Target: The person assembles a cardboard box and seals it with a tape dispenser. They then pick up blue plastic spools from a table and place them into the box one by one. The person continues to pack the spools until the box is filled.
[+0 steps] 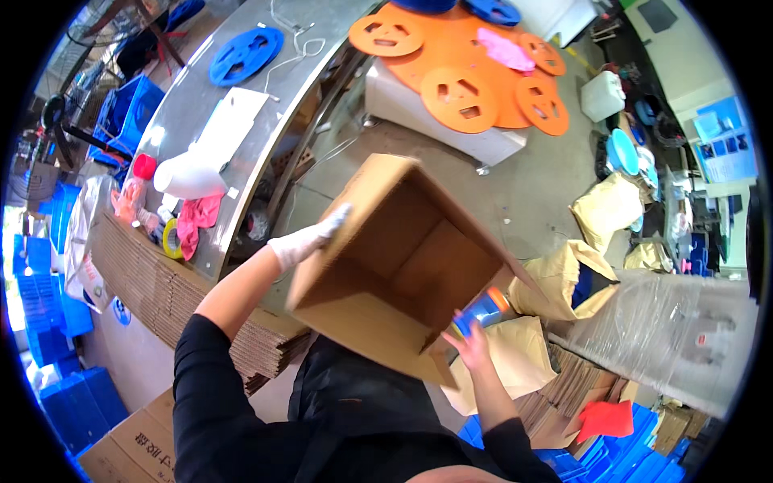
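An open cardboard box (407, 278) hangs tilted in front of me, its hollow inside facing up and toward me. My left hand (310, 241), in a white glove, is closed on the box's left wall. At the box's lower right corner my right hand (471, 342) grips a blue tape dispenser (483, 312) with an orange part, slightly blurred. The dispenser is beside the box's right edge; whether it touches the cardboard, I cannot tell.
To the left, flattened cartons (169, 282) are stacked beside a metal table (241, 153) holding a blue reel disc (246, 56). Orange discs (459, 98) cover a low white stand ahead. Paper sacks (555, 282) and more flat cardboard (576, 390) lie at right.
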`<state>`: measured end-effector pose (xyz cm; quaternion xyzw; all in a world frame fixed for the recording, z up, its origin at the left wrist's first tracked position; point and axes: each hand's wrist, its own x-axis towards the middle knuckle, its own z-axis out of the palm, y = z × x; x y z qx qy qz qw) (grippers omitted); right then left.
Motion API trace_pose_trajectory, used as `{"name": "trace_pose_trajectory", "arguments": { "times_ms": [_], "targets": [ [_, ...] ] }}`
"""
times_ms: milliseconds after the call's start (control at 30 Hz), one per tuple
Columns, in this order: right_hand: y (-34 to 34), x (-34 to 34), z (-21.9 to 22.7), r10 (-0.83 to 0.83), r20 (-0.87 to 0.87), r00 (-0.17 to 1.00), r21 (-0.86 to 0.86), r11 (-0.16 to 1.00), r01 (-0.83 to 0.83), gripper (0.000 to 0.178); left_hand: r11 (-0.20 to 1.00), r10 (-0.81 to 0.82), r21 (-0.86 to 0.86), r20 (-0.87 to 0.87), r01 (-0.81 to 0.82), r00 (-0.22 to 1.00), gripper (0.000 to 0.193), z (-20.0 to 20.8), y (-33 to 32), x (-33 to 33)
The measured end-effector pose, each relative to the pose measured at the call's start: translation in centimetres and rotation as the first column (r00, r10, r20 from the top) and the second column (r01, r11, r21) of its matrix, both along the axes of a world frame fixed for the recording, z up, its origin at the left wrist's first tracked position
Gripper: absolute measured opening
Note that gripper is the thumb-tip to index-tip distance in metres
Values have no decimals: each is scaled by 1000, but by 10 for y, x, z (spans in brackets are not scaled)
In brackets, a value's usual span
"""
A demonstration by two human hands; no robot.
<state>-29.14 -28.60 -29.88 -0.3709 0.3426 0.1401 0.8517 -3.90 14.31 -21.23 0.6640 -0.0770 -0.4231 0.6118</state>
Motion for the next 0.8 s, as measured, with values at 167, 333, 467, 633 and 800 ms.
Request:
{"name": "trace_pose_trajectory", "arguments": {
  "times_ms": [167, 333, 467, 633, 800],
  "targets": [
    [159, 171, -20, 219, -85, 972, -161, 960, -230, 42, 903, -127, 422, 75, 84, 989, 101, -40, -58, 26],
    [200, 216, -43, 309, -165, 937, -320, 882, -347, 41, 695, 109, 647, 338, -315, 935, 64, -83, -42, 56],
    [211, 211, -50, 387, -228, 893, -363, 818, -447, 40, 579, 156, 576, 617, -578, 771, 19, -127, 19, 92],
    [215, 235, -62, 549, -294, 782, -554, 569, -608, 44, 547, 115, 736, 405, -398, 907, 80, -114, 32, 140],
    [227, 233, -69, 467, -238, 852, -606, 614, -506, 42, 586, -53, 809, 82, -35, 995, 41, -176, 45, 136]
  ]
}}
